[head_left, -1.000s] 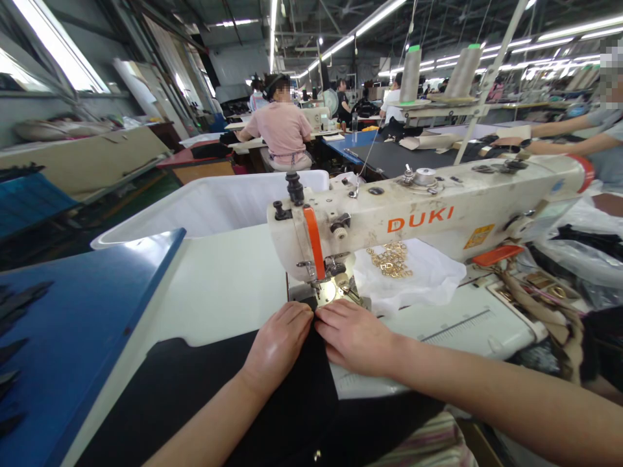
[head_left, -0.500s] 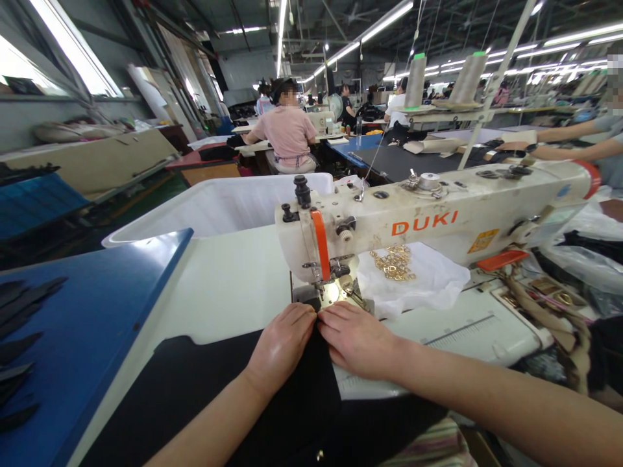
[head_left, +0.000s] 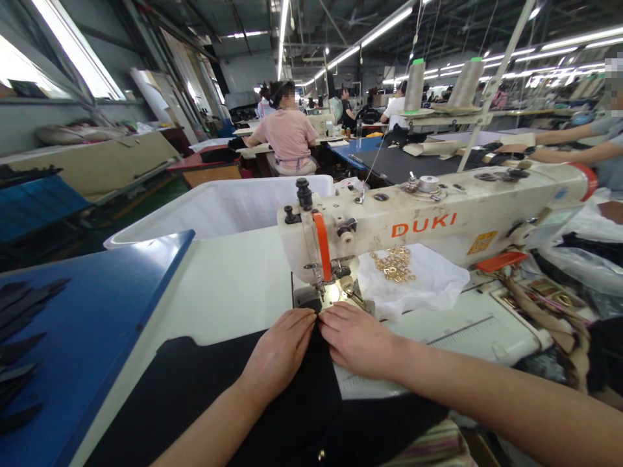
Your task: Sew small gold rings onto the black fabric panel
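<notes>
Here, my left hand (head_left: 281, 350) and right hand (head_left: 359, 340) pinch black fabric (head_left: 209, 376) near sewing machine (head_left: 438, 201), fingertips close together, presumably for level feed.

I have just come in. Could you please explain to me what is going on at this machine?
A person has both bare hands on black material at a sewing machine marked DUKI. The left hand and right hand have their fingertips close together, just in front of the lit needle area; whether they pinch or press is unclear. The material spreads over part of the white tabletop. Gold-coloured metal pieces lie on a white sheet beneath the machine's arm.
</notes>
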`<state>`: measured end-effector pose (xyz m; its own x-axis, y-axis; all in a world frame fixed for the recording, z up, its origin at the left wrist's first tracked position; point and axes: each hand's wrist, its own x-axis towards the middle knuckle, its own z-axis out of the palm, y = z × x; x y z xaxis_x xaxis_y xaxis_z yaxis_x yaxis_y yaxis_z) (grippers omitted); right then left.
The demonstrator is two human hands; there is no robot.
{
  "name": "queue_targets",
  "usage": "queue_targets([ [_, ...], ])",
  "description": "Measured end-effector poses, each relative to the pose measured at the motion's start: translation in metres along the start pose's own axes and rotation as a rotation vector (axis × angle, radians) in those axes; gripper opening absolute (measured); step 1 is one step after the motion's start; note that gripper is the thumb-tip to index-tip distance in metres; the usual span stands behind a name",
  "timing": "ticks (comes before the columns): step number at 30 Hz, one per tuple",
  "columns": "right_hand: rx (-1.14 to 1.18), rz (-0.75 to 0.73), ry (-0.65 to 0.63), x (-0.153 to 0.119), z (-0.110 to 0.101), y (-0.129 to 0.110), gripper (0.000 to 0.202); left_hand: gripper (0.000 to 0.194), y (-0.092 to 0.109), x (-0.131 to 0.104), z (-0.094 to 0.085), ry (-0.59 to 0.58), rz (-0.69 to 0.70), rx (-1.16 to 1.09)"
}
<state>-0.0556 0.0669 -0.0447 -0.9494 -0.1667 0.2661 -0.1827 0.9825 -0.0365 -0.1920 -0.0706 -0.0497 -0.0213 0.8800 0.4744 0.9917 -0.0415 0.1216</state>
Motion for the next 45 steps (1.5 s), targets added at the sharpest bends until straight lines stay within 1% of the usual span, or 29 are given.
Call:
queue_targets([
  [6, 0.029, -0.002, 0.009, 0.0, 0.0, 0.0, 0.022, 0.026, 0.001, 0.001, 0.0, -0.018, 0.009, 0.014],
  [11, -0.006, -0.004, 0.047, -0.003, 0.002, -0.001, 0.023, 0.025, 0.001, 0.002, 0.0, -0.015, 0.029, 0.032],
  [18, -0.049, -0.106, 0.143, -0.01, 0.01, -0.001, 0.019, 0.023, 0.001, 0.002, 0.002, -0.004, 0.036, 0.019],
  [21, -0.049, -0.123, 0.129, -0.01, 0.008, 0.002, 0.018, 0.023, 0.0, 0.004, 0.004, -0.021, 0.037, 0.015],
  [26, -0.032, -0.129, 0.103, -0.009, 0.005, 0.011, 0.018, 0.023, -0.003, 0.011, 0.008, 0.008, 0.077, 0.014],
  [31, -0.019, -0.134, 0.07, -0.005, 0.007, 0.021, 0.019, 0.023, -0.008, 0.018, 0.012, 0.023, 0.058, -0.011],
  [34, -0.025, -0.114, 0.064, -0.003, 0.009, 0.025, 0.019, 0.022, -0.011, 0.021, 0.015, 0.025, 0.079, -0.002],
  [41, -0.027, -0.091, 0.045, -0.002, 0.007, 0.029, 0.019, 0.023, -0.017, 0.027, 0.017, 0.028, 0.075, -0.02],
  [45, -0.039, -0.081, 0.04, 0.0, 0.005, 0.031, 0.017, 0.022, -0.019, 0.03, 0.017, 0.03, 0.113, 0.0],
])
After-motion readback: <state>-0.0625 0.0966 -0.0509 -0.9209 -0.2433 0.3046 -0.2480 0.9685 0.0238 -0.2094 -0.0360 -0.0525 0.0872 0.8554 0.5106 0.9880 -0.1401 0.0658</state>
